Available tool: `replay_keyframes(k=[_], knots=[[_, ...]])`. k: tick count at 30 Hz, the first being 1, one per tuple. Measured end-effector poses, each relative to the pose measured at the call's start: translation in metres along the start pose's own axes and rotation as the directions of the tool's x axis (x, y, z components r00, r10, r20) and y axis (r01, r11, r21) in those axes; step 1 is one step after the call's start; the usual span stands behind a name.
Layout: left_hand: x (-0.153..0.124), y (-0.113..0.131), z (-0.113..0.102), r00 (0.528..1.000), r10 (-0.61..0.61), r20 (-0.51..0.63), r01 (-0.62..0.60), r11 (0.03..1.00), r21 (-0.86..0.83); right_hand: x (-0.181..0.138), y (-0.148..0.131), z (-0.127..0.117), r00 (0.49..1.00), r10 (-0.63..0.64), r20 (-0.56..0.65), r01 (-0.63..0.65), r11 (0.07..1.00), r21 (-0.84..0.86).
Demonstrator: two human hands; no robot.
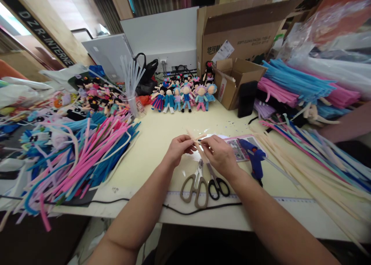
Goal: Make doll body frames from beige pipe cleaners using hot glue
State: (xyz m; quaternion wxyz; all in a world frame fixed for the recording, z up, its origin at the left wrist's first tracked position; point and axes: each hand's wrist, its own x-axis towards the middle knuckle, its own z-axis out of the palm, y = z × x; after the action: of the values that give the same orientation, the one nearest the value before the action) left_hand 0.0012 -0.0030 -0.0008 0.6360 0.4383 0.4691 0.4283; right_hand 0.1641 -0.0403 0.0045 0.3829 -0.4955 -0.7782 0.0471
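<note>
Cream fuzzy stems (197, 144) cross between my hands. My left hand (180, 148) pinches at the crossing; my right hand (219, 153) pinches just beside. Longer stem slants far-left to near-right, passing nearest my right.

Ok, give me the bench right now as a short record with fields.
Left hand: holding a beige piece
Right hand: holding the same beige piece
Tools: grey-handled scissors, black-handled scissors, blue glue gun to their right
Back: dolls, left of a small cardboard box
Left side: heaped pink and blue strips
</note>
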Motion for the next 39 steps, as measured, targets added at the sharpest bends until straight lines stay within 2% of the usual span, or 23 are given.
replay_keyframes(k=[12, 17, 28, 32, 35, 39], knots=[[0.001, -0.002, -0.001, 1.000, -0.004, 0.017, 0.005, 0.998, -0.062, 0.003, 0.009, 0.002, 0.997, 0.071, 0.004, -0.071, 0.983, 0.167], [0.001, -0.003, 0.000, 0.999, -0.011, 0.031, 0.013, 0.997, -0.073, 0.005, 0.014, 0.005, 0.992, 0.130, 0.005, -0.124, 0.940, 0.317], [-0.002, -0.003, 0.004, 0.996, -0.008, 0.088, 0.015, 0.997, -0.078, 0.006, 0.017, 0.009, 0.966, 0.259, -0.021, -0.216, 0.844, 0.490], [-0.003, -0.004, 0.005, 0.994, 0.010, 0.110, 0.002, 0.995, -0.103, 0.008, 0.019, 0.012, 0.934, 0.349, 0.074, -0.324, 0.744, 0.584], [-0.004, -0.003, 0.006, 0.992, 0.014, 0.123, 0.000, 0.994, -0.113, 0.009, 0.019, 0.012, 0.891, 0.414, 0.187, -0.421, 0.596, 0.683], [-0.006, -0.001, 0.008, 0.990, 0.008, 0.137, 0.009, 0.992, -0.129, 0.011, 0.017, 0.011, 0.849, 0.430, 0.308, -0.489, 0.419, 0.765]])
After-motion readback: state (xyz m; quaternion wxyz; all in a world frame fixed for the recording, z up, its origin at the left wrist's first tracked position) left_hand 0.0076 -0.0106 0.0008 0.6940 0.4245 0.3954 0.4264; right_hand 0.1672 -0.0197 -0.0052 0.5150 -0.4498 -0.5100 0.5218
